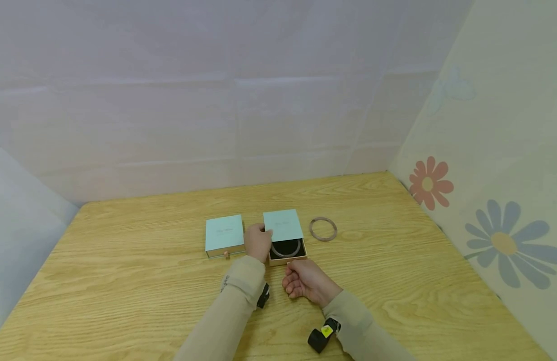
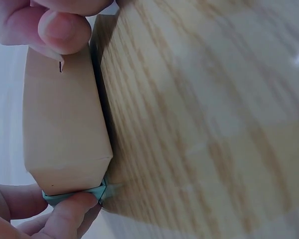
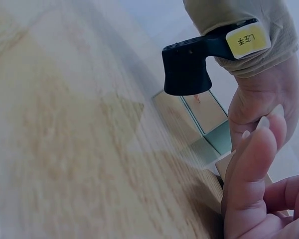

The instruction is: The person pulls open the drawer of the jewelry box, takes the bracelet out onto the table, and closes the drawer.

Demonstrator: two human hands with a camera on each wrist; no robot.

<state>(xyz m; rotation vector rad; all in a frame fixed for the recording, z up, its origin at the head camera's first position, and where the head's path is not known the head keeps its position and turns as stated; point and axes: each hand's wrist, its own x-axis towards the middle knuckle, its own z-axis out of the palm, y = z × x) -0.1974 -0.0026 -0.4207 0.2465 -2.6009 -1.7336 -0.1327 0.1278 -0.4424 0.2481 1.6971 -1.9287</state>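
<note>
A light-blue sleeve box [image 1: 283,225] stands in front of me with its peach drawer [image 2: 65,114] pulled partway out toward me. Inside the drawer, on black lining, lies a bangle [image 1: 286,256], its far part hidden under the sleeve. My left hand [image 1: 257,241] grips the sleeve at its left side; the left wrist view shows the fingers [image 2: 70,211] pinching the sleeve's edge. At the drawer's front, my right hand [image 1: 309,282] pinches a small pull tab [image 2: 61,63] between thumb and curled fingers. The tab is mostly covered by those fingers.
Left of my left hand sits a second light-blue box [image 1: 224,233], closed, with a small tab on its front. Another bangle [image 1: 324,239] lies flat on the wooden table [image 1: 138,281], right of the open box. A pale cloth wall [image 1: 179,120] rises behind the table.
</note>
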